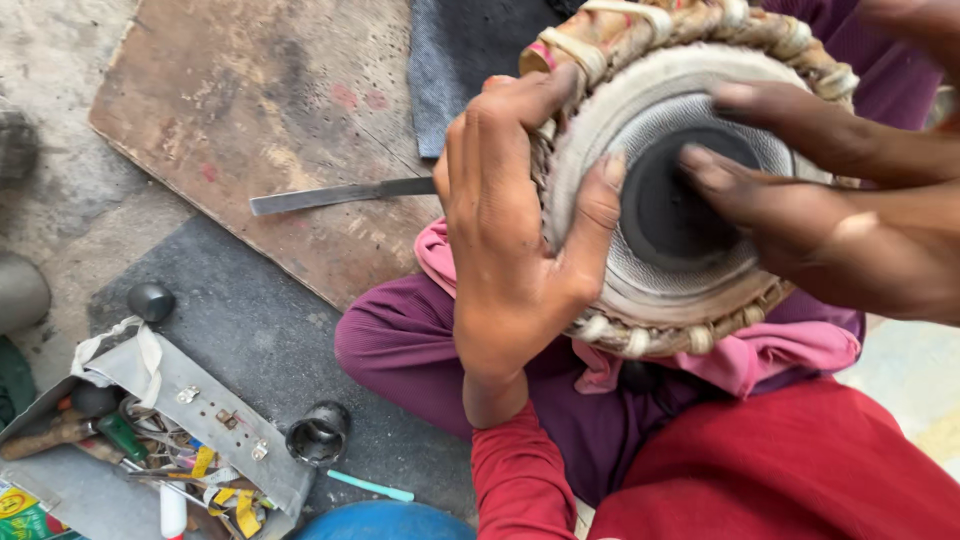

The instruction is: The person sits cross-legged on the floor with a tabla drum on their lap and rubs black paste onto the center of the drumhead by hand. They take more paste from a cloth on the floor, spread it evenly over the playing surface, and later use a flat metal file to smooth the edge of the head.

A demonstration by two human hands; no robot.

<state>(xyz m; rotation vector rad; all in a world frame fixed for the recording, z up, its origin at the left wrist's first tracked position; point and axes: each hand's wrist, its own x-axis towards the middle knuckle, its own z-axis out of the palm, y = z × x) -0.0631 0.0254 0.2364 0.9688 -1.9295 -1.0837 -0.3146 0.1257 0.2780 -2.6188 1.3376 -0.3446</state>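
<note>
The drum [690,180] lies tilted on the lap, on a pink cloth [760,360] over purple trousers [400,350], with its round skin turned up to the camera. The left hand [510,220] holds the drum at its left side: the fingers curl over the braided rim, and the thumb [600,200] presses flat on the pale skin, just beside the black spot [665,215] in the middle. The right hand [820,230] comes from the right edge of the view; its fingers are stretched and kept close together, and the fingertips [705,165] touch the black spot. It grips nothing that I can see. The rim of the drum is bound with pale straps. On the floor, at the left of the knee, a long metal blade [340,195] lies on a worn wooden board [250,120], near its lower edge. A dark mat [240,330] is under the board. In the lower left corner there is a metal tray [215,420] with small tools, and a small metal cup [318,435] stands just beside its right edge. A dark round ball [151,300] rests on the mat above the tray. The sleeve [520,480] of the left arm is red.
</note>
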